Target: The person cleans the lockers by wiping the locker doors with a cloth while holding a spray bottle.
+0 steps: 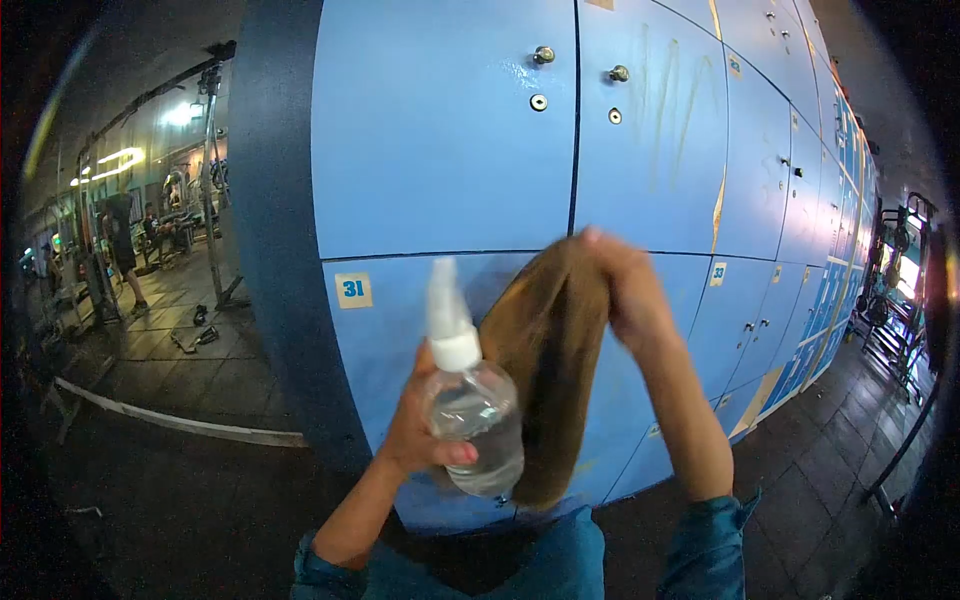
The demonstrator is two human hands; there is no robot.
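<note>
My left hand [425, 425] is wrapped round a clear spray bottle [478, 425] with a white top, upright and partly full of clear liquid. Up and to the right, my right hand [625, 280] pinches the upper end of a brown cloth [560, 380], which hangs down behind and beside the bottle. Both are in front of the blue locker doors [450, 150]. The fingers of my right hand are slightly blurred.
Blue lockers [650, 150] with knobs and number labels run away to the right. At the left a mirror [150, 320] shows a person and gym equipment. A metal rack [895, 300] stands at the far right on the dark tiled floor [800, 490].
</note>
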